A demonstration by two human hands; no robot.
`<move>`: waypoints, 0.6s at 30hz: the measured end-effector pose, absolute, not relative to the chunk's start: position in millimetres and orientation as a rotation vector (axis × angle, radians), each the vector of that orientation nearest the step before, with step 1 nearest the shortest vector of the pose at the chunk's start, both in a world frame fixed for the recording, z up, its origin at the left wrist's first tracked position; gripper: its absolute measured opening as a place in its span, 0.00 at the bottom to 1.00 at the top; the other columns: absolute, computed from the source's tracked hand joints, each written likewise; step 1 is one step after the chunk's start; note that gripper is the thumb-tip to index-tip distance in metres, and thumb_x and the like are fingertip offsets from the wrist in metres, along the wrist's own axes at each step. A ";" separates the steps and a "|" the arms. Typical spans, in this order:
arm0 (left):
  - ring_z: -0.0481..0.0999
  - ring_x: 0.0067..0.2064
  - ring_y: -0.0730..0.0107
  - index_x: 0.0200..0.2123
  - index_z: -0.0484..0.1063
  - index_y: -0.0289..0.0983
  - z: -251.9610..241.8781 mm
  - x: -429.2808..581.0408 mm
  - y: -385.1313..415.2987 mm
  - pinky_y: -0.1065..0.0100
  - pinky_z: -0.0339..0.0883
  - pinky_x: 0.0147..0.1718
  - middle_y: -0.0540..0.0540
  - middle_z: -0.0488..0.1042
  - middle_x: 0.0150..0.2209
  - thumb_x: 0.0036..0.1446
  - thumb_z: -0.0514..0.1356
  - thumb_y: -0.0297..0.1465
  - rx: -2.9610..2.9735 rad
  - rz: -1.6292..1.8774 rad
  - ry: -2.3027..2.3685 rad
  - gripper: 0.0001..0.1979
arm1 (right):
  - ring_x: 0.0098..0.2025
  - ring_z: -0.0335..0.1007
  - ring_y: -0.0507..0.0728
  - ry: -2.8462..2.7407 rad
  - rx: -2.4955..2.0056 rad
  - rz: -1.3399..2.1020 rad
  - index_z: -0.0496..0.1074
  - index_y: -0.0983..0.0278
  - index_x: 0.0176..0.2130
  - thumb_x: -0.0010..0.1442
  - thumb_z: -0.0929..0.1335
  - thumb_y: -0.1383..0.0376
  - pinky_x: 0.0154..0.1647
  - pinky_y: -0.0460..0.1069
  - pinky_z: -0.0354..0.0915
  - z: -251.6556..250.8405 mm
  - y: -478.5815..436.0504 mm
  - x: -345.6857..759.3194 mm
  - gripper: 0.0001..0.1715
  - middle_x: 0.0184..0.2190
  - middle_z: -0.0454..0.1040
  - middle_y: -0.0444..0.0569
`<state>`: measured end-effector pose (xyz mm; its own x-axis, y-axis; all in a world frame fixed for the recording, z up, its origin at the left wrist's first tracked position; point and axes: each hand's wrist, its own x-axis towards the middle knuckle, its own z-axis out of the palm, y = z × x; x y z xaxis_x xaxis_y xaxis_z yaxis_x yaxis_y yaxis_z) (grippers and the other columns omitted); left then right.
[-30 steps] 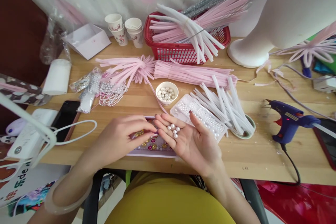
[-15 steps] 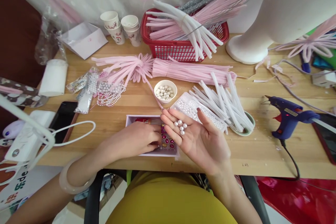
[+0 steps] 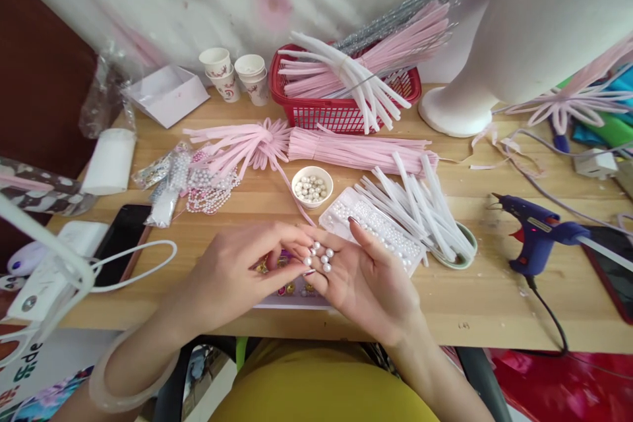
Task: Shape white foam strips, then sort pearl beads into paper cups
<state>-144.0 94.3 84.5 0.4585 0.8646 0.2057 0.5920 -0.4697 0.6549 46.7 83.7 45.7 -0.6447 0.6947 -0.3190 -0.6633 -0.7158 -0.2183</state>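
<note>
My right hand [image 3: 368,280] is held palm up over the table's front edge, cupping several white pearl beads [image 3: 319,256] on its fingers. My left hand [image 3: 242,267] reaches across to it, fingertips pinched at the beads on the right palm. Beneath both hands lies a pink-rimmed tray of coloured gems [image 3: 284,290], mostly covered. Just beyond sit a small white bowl of pearls [image 3: 312,186] and a clear box of small pearls [image 3: 376,227].
Pink and white pipe cleaners [image 3: 361,145] lie across the table, more in a red basket [image 3: 316,112]. A blue glue gun [image 3: 537,231] rests at right, a white mannequin bust [image 3: 494,59] behind. Bead strings [image 3: 205,178], paper cups [image 3: 237,72], a phone [image 3: 123,231] and cables sit at left.
My left hand has come up from the gem tray to the pearls on my right palm. The right hand drifted slightly left, and there seem to be more pearls on it.
</note>
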 end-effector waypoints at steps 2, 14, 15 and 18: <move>0.72 0.24 0.80 0.43 0.73 0.45 78.8 -140.8 94.5 0.75 0.67 0.28 0.58 0.80 0.33 0.59 0.63 0.27 2.196 0.656 1.180 0.10 | 0.51 0.73 0.59 -0.123 -0.475 2.320 0.75 0.68 0.46 0.66 0.60 0.51 0.58 0.54 0.63 44.2 82.5 43.8 0.26 0.44 0.79 0.56; 0.70 0.24 0.80 0.38 0.74 0.42 75.1 -171.0 84.0 0.76 0.65 0.29 0.57 0.79 0.32 0.62 0.62 0.29 2.200 0.570 1.270 0.03 | 0.60 0.69 0.58 -0.006 -0.425 2.329 0.73 0.73 0.52 0.69 0.57 0.50 0.64 0.52 0.59 45.1 81.0 47.0 0.34 0.56 0.75 0.60; 0.74 0.27 0.78 0.37 0.75 0.42 71.1 -169.8 84.4 0.75 0.66 0.31 0.55 0.80 0.33 0.62 0.61 0.28 2.200 0.476 1.216 0.03 | 0.61 0.69 0.58 -0.020 -0.433 2.317 0.73 0.73 0.52 0.69 0.57 0.50 0.65 0.52 0.59 45.1 81.1 49.1 0.33 0.57 0.74 0.60; 0.79 0.36 0.70 0.35 0.79 0.40 56.4 -158.5 87.6 0.71 0.68 0.38 0.51 0.81 0.36 0.63 0.59 0.27 2.244 0.167 1.028 0.08 | 0.62 0.67 0.58 -0.069 -0.475 2.245 0.74 0.72 0.53 0.69 0.57 0.50 0.66 0.52 0.58 44.3 80.8 57.3 0.33 0.58 0.73 0.59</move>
